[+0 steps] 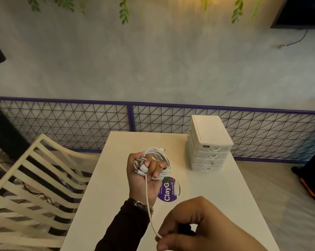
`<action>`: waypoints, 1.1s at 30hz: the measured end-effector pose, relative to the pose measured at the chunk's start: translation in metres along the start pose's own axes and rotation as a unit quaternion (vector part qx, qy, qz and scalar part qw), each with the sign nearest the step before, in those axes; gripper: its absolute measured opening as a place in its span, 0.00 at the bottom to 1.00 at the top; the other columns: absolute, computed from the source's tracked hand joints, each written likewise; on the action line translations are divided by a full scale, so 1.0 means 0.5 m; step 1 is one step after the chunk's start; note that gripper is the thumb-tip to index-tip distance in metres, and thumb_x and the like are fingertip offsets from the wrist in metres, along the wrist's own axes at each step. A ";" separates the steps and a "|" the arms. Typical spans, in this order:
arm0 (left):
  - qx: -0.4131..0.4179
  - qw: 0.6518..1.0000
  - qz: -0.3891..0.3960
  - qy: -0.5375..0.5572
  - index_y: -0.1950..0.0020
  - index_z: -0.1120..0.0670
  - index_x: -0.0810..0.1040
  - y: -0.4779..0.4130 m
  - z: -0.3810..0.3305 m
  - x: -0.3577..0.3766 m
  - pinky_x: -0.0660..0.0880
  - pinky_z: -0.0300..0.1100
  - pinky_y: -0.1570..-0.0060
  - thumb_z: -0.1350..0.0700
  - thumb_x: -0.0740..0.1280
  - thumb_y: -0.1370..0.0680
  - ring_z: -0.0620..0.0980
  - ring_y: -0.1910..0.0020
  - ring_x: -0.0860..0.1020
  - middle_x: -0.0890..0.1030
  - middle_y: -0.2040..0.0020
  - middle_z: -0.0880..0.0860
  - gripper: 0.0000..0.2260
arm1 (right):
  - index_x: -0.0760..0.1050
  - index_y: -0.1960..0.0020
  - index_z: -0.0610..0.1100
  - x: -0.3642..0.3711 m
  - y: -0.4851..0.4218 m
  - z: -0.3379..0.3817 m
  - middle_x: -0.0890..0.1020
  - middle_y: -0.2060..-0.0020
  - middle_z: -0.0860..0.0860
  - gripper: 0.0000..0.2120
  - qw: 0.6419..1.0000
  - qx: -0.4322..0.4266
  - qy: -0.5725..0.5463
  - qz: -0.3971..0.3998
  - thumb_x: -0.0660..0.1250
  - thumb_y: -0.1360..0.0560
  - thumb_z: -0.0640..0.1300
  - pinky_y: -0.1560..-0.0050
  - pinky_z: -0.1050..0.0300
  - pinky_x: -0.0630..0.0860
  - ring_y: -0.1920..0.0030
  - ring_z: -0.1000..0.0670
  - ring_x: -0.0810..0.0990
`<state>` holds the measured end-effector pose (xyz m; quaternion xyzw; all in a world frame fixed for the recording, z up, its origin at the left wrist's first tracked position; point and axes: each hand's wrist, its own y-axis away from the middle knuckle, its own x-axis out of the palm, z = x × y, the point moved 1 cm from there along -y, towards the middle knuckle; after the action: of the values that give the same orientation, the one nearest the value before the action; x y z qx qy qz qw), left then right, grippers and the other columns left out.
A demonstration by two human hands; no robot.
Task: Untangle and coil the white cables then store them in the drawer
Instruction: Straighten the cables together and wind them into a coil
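Your left hand [144,171] grips the bundled cables [160,158] at table [216,205] centre; right hand [194,227] pinches one strand at 6 o'clock, apparently taut. Draw steadily; drawers [210,147] wait at 2 o'clock

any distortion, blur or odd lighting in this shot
Head view: wide-angle bending curves the purple mesh railing; dim warm light comes from the top edge; the near right hand looks soft, while the bundle of white cables and white plastic drawer unit stay readable.
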<state>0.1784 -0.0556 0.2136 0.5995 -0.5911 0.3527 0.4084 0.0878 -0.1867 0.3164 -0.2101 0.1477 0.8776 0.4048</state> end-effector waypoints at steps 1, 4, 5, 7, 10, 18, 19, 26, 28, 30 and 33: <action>0.005 1.000 0.000 -0.002 0.79 0.54 0.66 -0.001 -0.002 0.002 0.73 0.37 0.70 0.51 0.57 0.31 0.46 0.83 0.63 0.61 0.86 0.49 0.17 | 0.84 0.57 0.46 0.002 0.000 0.003 0.79 0.72 0.59 0.06 1.000 0.006 -0.012 0.006 0.72 0.29 0.47 0.64 0.78 0.68 0.68 0.64 0.76; 0.013 1.000 0.004 -0.005 0.78 0.54 0.67 -0.001 -0.009 0.004 0.73 0.37 0.67 0.51 0.57 0.30 0.46 0.82 0.64 0.61 0.86 0.49 0.17 | 0.83 0.57 0.48 0.002 0.003 -0.006 0.78 0.71 0.59 0.04 0.999 0.017 -0.027 0.010 0.71 0.29 0.47 0.63 0.77 0.69 0.69 0.62 0.75; 0.011 1.000 0.009 -0.004 0.78 0.54 0.67 0.000 -0.012 0.005 0.74 0.37 0.67 0.51 0.57 0.30 0.46 0.82 0.64 0.62 0.85 0.49 0.17 | 0.83 0.58 0.51 0.000 0.007 -0.008 0.78 0.71 0.60 0.02 0.999 0.018 -0.029 0.012 0.71 0.29 0.48 0.63 0.76 0.70 0.68 0.61 0.75; 0.003 1.000 0.023 0.002 0.79 0.54 0.66 0.004 -0.018 0.007 0.74 0.37 0.66 0.51 0.57 0.30 0.45 0.82 0.65 0.62 0.85 0.49 0.18 | 0.82 0.60 0.58 -0.004 0.012 -0.014 0.78 0.71 0.63 0.04 1.000 0.011 -0.025 0.010 0.71 0.29 0.50 0.61 0.73 0.70 0.68 0.60 0.74; -0.004 0.999 0.034 0.014 0.79 0.53 0.65 0.010 -0.026 0.010 0.74 0.37 0.68 0.51 0.56 0.29 0.45 0.82 0.65 0.63 0.83 0.48 0.18 | 0.79 0.62 0.64 -0.007 0.021 -0.026 0.79 0.70 0.63 0.08 1.000 0.012 -0.017 -0.003 0.71 0.29 0.50 0.61 0.72 0.69 0.68 0.60 0.74; 0.024 0.999 -0.032 0.017 0.80 0.53 0.64 0.009 -0.027 0.009 0.68 0.38 0.59 0.51 0.58 0.31 0.45 0.81 0.66 0.62 0.85 0.48 0.17 | 0.82 0.57 0.64 0.015 0.023 -0.062 0.79 0.67 0.70 0.08 1.000 -0.012 0.028 0.005 0.69 0.27 0.50 0.59 0.75 0.70 0.63 0.64 0.78; 0.022 0.999 -0.039 0.025 0.80 0.53 0.64 0.009 -0.025 0.009 0.68 0.38 0.58 0.51 0.58 0.32 0.45 0.81 0.66 0.62 0.85 0.48 0.17 | 0.82 0.55 0.62 0.025 0.020 -0.073 0.79 0.66 0.71 0.09 0.998 -0.027 0.040 0.028 0.68 0.26 0.47 0.58 0.76 0.69 0.61 0.66 0.77; -0.007 0.996 -0.008 0.083 0.79 0.53 0.64 0.009 -0.032 0.001 0.73 0.35 0.70 0.53 0.58 0.31 0.43 0.85 0.64 0.61 0.87 0.48 0.16 | 0.83 0.55 0.50 0.032 0.005 -0.092 0.80 0.58 0.53 0.12 0.970 -0.195 0.139 -0.036 0.63 0.23 0.54 0.58 0.62 0.71 0.59 0.52 0.75; -0.012 0.997 0.024 0.067 0.79 0.52 0.63 0.018 -0.032 0.001 0.72 0.36 0.72 0.52 0.57 0.30 0.44 0.85 0.61 0.57 0.86 0.48 0.17 | 0.83 0.56 0.52 0.001 0.010 -0.089 0.76 0.60 0.57 0.04 0.945 -0.243 0.127 -0.178 0.69 0.26 0.46 0.60 0.65 0.69 0.61 0.57 0.73; -0.022 0.996 0.066 0.051 0.79 0.53 0.65 0.025 -0.028 0.002 0.71 0.36 0.72 0.52 0.56 0.28 0.45 0.84 0.57 0.54 0.84 0.47 0.18 | 0.82 0.56 0.52 -0.037 0.014 -0.077 0.75 0.63 0.58 0.05 0.927 -0.239 0.063 -0.282 0.68 0.28 0.45 0.64 0.65 0.69 0.64 0.56 0.74; -0.059 0.981 0.176 0.060 0.76 0.55 0.69 0.038 -0.021 0.014 0.74 0.39 0.68 0.53 0.54 0.25 0.47 0.82 0.59 0.58 0.83 0.49 0.19 | 0.78 0.57 0.55 -0.062 0.003 -0.065 0.79 0.63 0.56 0.05 0.907 -0.226 0.029 -0.355 0.64 0.27 0.46 0.61 0.61 0.73 0.63 0.52 0.79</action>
<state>0.1606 -0.0485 0.2255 0.4388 -0.6812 0.4188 0.4098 0.1127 -0.2218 0.3036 -0.3597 -0.1267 0.6795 0.6268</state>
